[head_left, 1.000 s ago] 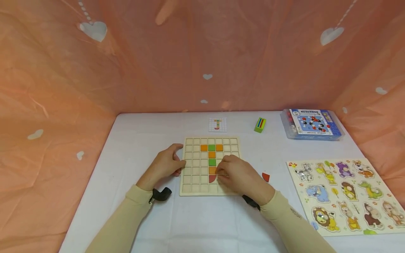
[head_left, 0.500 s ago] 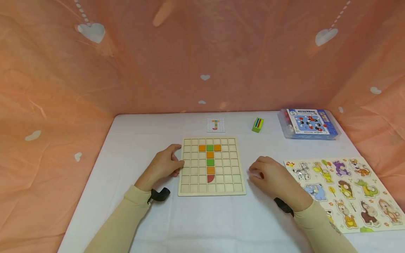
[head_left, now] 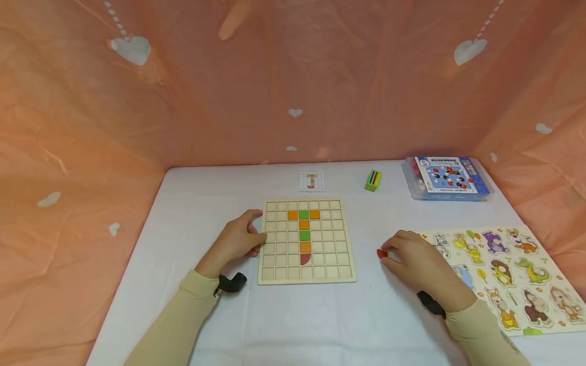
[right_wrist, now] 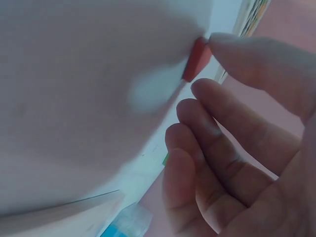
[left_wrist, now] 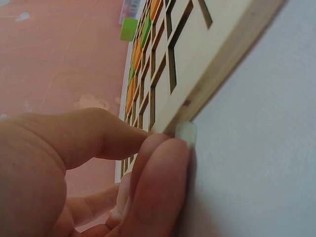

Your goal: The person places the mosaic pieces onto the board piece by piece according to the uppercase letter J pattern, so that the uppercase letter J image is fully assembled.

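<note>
A wooden grid board [head_left: 274, 274] lies on the white table, with orange, green and red tiles set in it as a J shape. My left hand [head_left: 235, 236] rests at its left edge. Thumb and index finger touch the rim apart from each other; the left wrist view shows the fingertips against the board's side [left_wrist: 197, 106]. Right of the board, my right hand [head_left: 414, 262] pinches a red quarter-circle tile [head_left: 381, 253] between thumb and index finger. In the right wrist view the red tile [right_wrist: 196, 60] is low at the table surface, while the other fingers curl loosely.
Behind the board lie a small pattern card [head_left: 312, 181] and a green block with coloured stripes [head_left: 373, 180]. A plastic box with a molecule picture [head_left: 448, 178] is at the back right. An animal puzzle board [head_left: 517, 284] lies partly under my right forearm.
My right hand has moved from the grid board rightward to the loose red tile and taken it between the fingertips. The left hand stays at the board's edge.
</note>
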Demonstrator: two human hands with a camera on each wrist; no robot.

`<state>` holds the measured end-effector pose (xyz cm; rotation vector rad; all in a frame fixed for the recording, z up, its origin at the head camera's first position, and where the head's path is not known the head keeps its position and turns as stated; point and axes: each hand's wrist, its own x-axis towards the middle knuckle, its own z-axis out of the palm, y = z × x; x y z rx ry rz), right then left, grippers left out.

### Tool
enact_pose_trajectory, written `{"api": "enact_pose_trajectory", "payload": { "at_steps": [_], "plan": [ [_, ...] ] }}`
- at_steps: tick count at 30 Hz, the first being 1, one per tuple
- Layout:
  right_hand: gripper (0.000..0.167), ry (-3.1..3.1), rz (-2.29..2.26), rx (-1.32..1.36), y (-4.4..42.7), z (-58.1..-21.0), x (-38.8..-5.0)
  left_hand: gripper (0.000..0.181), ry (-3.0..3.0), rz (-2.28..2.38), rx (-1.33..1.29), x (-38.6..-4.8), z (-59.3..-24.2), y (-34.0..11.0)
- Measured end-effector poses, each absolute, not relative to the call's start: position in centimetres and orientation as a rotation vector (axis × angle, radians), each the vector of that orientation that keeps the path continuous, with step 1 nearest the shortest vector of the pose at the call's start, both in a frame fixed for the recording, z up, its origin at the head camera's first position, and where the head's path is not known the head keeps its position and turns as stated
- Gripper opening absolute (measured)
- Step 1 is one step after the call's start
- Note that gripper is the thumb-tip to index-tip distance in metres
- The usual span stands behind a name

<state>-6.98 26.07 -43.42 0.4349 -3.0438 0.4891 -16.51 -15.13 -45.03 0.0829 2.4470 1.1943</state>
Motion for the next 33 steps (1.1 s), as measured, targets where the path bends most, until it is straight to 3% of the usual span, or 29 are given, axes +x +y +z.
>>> {"api": "enact_pose_trajectory", "payload": {
  "at_steps": [21,33],
  "plan": [
    [0.015,-3.035,0.500,0.432,26.3,-43.9,-6.9,0.072,2.447,1.200,0.067,-16.4,-44.9,-15.1],
    [0.011,-2.970,0.581,0.550,22.1,-42.8,-8.9,0.071,2.446,1.230,0.072,-16.5,-45.0,-15.1]
  ]
}}
